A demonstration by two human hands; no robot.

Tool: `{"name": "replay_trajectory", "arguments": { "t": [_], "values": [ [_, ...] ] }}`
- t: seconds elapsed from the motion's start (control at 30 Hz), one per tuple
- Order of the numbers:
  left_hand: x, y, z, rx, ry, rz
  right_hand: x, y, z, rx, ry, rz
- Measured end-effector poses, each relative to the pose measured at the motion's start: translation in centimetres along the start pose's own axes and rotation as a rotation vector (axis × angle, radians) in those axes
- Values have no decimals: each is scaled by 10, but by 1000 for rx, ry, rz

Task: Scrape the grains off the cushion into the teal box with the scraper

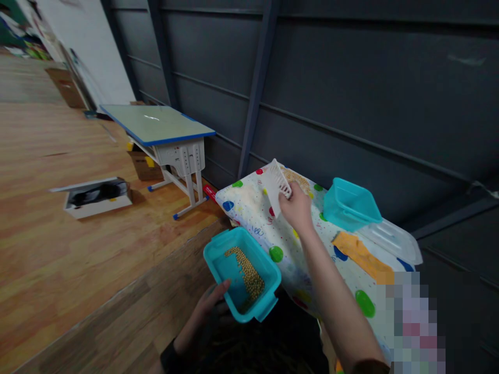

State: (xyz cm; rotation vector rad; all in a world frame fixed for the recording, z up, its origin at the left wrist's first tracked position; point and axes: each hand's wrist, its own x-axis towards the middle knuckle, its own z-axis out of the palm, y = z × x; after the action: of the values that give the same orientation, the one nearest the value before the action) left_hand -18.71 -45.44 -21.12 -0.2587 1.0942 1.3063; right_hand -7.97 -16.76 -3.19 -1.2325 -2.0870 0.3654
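Observation:
My left hand (210, 304) grips the near rim of a teal plastic box (241, 272) that holds a strip of small yellow beans, tilted and held off the table's left edge. My right hand (297, 208) is closed on a white slotted plastic scoop (276, 184), raised over the table covered in a white cloth with coloured dots (253, 208). A pile of pale grains (296, 177) lies on the cloth just behind the scoop.
A second teal box (351, 203) stands tilted at the back of the table, beside a clear lid (393, 239) and an orange cloth (362, 254). A small school desk (159, 127), a white open box (95, 196) and cardboard boxes sit on the wooden floor to the left. A dark wall runs behind.

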Motion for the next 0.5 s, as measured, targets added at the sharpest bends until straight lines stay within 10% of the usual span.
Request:
{"name": "replay_trajectory", "arguments": {
  "t": [0.23, 0.5],
  "values": [
    [-14, 0, 12, 30, 18, 77, 16, 76, -45, 563, -395, 106],
    [-10, -1, 6, -15, 21, 21, 35, 66, -17, 554, -673, 92]
  ]
}}
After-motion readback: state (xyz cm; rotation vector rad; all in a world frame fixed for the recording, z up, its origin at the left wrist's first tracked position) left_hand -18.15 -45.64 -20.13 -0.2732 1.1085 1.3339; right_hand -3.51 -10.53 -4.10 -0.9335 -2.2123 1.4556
